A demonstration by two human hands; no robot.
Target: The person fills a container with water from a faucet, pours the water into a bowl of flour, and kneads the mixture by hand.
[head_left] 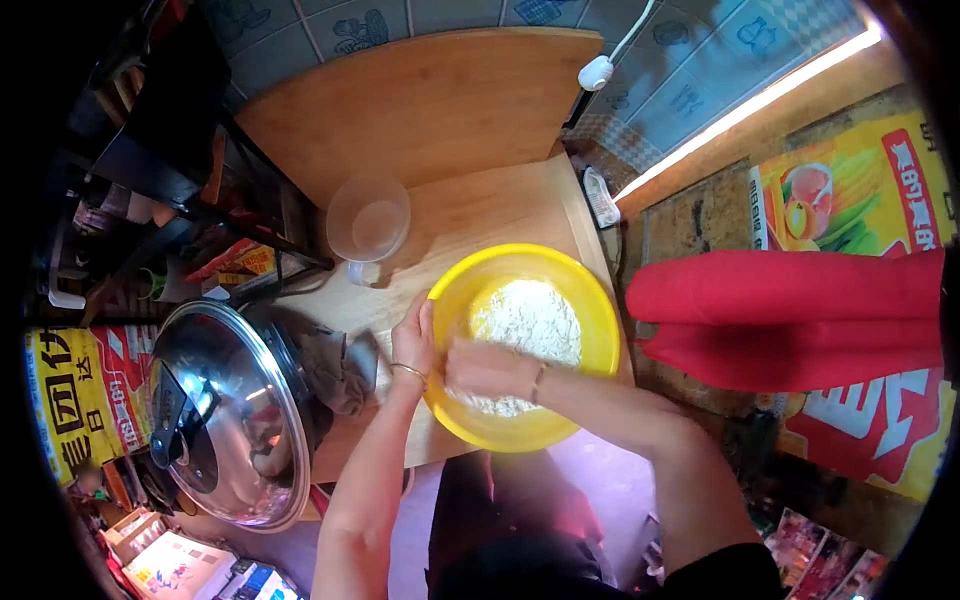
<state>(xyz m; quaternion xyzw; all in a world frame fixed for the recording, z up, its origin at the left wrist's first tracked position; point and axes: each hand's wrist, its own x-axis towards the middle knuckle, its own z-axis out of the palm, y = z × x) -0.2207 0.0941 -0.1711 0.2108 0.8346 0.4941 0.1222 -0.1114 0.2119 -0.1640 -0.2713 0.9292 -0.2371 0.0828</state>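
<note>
Gripping the left rim of the yellow bowl (611, 340), the left hand (412, 342) is clamping its fingers on the wall. The right hand (488, 368) is reaching inside, over the left part of the white powder (540, 318); its fingers are blurring, so whether they are together or apart cannot be told. The bowl is sitting at the near edge of the wooden table (500, 205), right in front of the person. Beyond it to the left, a clear cup (370, 222) is standing on the table. Near the left forearm, a crumpled cloth (338, 368) is lying beside a large shiny lid (240, 410), which is tilting. To the right, red fabric (790, 290) is stretching over yellow printed sheeting (840, 205).
</note>
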